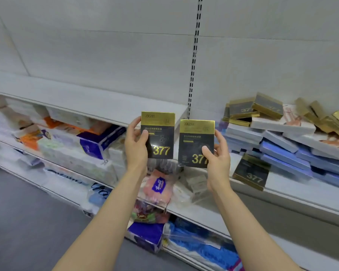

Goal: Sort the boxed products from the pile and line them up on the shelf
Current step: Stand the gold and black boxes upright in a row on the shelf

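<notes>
My left hand (135, 145) holds a black and gold box marked 377 (160, 132) upright by its left edge. My right hand (217, 153) holds a second identical box (194, 141) upright by its right edge, just right of the first. Both boxes face me in front of the white shelf (98, 102). On the shelf to the right lies the pile (286, 137): blue boxes, white boxes and more gold and black boxes. One gold and black box (251, 173) leans at the pile's front.
Lower shelves to the left hold tissue packs (98, 141) and wrapped goods. A pink tissue pack (157, 186) lies under my hands. A slotted upright (194, 55) divides the back panel. Grey floor (27, 222) is at lower left.
</notes>
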Available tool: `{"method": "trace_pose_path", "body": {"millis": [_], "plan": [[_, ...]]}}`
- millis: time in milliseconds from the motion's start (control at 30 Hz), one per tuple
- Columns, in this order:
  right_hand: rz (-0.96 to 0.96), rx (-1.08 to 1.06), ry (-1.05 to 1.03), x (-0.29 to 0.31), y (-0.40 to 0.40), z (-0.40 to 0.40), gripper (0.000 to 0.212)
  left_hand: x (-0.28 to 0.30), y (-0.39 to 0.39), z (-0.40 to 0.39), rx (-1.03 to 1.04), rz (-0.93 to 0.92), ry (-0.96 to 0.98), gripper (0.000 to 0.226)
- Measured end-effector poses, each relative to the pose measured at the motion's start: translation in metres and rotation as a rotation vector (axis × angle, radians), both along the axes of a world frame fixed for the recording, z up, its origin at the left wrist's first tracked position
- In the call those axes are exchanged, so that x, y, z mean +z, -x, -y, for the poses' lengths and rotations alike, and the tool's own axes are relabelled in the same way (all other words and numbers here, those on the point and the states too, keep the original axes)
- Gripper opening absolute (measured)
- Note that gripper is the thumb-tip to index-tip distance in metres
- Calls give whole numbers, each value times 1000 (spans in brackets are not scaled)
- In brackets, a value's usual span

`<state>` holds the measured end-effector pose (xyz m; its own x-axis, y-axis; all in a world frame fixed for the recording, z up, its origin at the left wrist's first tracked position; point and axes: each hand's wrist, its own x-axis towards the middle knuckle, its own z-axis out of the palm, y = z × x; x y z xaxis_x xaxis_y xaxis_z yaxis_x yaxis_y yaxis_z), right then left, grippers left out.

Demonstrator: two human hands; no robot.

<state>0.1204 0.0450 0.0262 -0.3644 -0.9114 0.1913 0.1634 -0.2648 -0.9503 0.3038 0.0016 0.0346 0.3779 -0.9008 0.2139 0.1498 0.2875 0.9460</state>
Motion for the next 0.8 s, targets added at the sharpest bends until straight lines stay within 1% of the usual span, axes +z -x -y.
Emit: {"method": "trace_pose_path", "body": {"millis": [200,333,533,667,800], "plan": [[28,46,3,4,-62,26,52,3,-63,12,80,-17,7,42],[20,71,9,4,-112,49,54,4,-119,28,118,-15,-10,42],[41,84,-2,9,-208,79,54,9,-211,51,126,-33,-28,40],[78,95,-5,9,-265,93,54,13,-265,64,148,-11,-49,38],[57,136,-27,9,-320,116,54,15,-317,79,189,-30,-66,38]]}}
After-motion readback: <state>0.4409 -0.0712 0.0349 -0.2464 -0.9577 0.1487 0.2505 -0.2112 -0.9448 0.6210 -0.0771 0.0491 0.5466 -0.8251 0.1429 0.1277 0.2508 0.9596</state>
